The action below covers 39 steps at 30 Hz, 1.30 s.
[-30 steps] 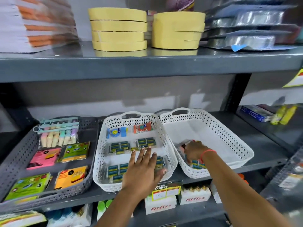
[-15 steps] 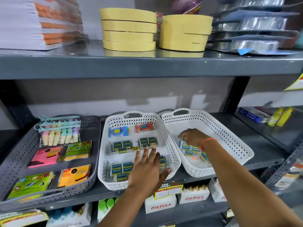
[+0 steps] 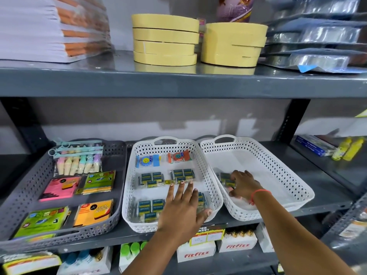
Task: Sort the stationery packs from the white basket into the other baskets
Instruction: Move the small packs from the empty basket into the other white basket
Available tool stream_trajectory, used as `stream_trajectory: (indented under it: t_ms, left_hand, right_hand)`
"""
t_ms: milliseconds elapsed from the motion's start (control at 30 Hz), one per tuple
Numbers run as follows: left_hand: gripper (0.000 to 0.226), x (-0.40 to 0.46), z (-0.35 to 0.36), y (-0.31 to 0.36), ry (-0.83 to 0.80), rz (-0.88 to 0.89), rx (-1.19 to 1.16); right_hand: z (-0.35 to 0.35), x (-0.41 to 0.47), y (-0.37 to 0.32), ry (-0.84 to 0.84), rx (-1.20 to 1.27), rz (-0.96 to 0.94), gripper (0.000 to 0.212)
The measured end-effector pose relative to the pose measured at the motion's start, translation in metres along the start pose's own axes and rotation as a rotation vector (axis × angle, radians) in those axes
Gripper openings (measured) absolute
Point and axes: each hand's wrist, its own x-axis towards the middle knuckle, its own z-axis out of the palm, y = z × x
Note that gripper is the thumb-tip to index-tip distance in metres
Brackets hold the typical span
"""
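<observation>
Two white baskets stand side by side on the middle shelf. The right white basket [image 3: 282, 175] holds one clear pack of blue erasers [image 3: 225, 178] at its left side, and my right hand [image 3: 243, 184] lies on that pack with the fingers curled over it. The middle white basket [image 3: 206, 167] holds several eraser packs [image 3: 152, 179] plus a blue pack [image 3: 147, 160] and an orange pack [image 3: 178, 156] at the back. My left hand [image 3: 182, 209] hovers flat over its front right part, fingers spread, covering a pack there.
A grey basket [image 3: 117, 155] at the left holds highlighters, sticky notes and coloured packs. The upper shelf [image 3: 178, 82] overhangs with tape rolls, paper stacks and foil packs. Boxes sit on the shelf below; yellow bottles stand at far right.
My right hand has moved from the front of the right basket toward its back left, carrying the eraser pack along. The left hand has stayed over the middle basket.
</observation>
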Motion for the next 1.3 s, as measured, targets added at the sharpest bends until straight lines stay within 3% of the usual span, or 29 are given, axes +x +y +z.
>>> stream_trajectory:
  t_ms: [167, 267, 367, 500, 633, 733, 767, 867, 933, 967, 1067, 1200, 1300]
  left_hand:
    - [0.094, -0.005, 0.001, -0.005, 0.043, -0.002, 0.022]
    - [0.082, -0.012, -0.004, -0.015, -0.072, -0.036, 0.008]
    - [0.074, -0.017, 0.003, -0.025, -0.067, -0.018, 0.019]
    - [0.074, -0.029, 0.005, -0.041, -0.049, -0.058, 0.050]
    - [0.075, -0.042, 0.003, -0.062, -0.078, -0.108, 0.081]
    - [0.074, -0.050, 0.003, -0.077, -0.088, -0.222, 0.056]
    - [0.076, -0.052, 0.002, -0.081, -0.072, -0.280, 0.035]
    - [0.106, -0.053, -0.001, -0.091, 0.042, -0.371, -0.032]
    - [0.118, -0.053, 0.000, -0.094, -0.017, -0.399, -0.034]
    - [0.113, -0.052, -0.001, -0.094, -0.036, -0.411, -0.044]
    - [0.092, -0.051, 0.004, -0.095, -0.062, -0.445, -0.089]
    - [0.122, -0.051, 0.003, -0.096, -0.052, -0.429, -0.129]
    - [0.124, -0.051, 0.005, -0.096, -0.038, -0.435, -0.147]
  right_hand:
    - [-0.006, 0.017, 0.002, -0.089, -0.141, 0.010, 0.032]
    - [-0.012, 0.017, -0.002, -0.071, -0.278, 0.010, 0.042]
    - [-0.017, 0.014, -0.002, -0.028, -0.321, -0.002, 0.042]
    - [-0.031, 0.017, 0.000, 0.012, -0.249, 0.033, 0.035]
    - [-0.058, 0.031, -0.016, 0.202, -0.136, 0.017, 0.027]
    - [-0.065, 0.029, -0.054, 0.307, 0.065, -0.099, 0.018]
    - [-0.062, 0.027, -0.070, 0.287, 0.119, -0.174, 0.015]
    - [-0.044, 0.024, -0.120, 0.194, 0.148, -0.355, 0.038]
    - [-0.025, 0.023, -0.152, 0.136, 0.073, -0.433, 0.039]
    - [-0.017, 0.022, -0.165, 0.102, 0.031, -0.469, 0.037]
    - [0.009, 0.023, -0.198, -0.002, -0.014, -0.506, 0.036]
    - [0.029, 0.030, -0.215, -0.080, -0.063, -0.457, 0.017]
    - [0.035, 0.033, -0.219, -0.103, -0.083, -0.447, 0.031]
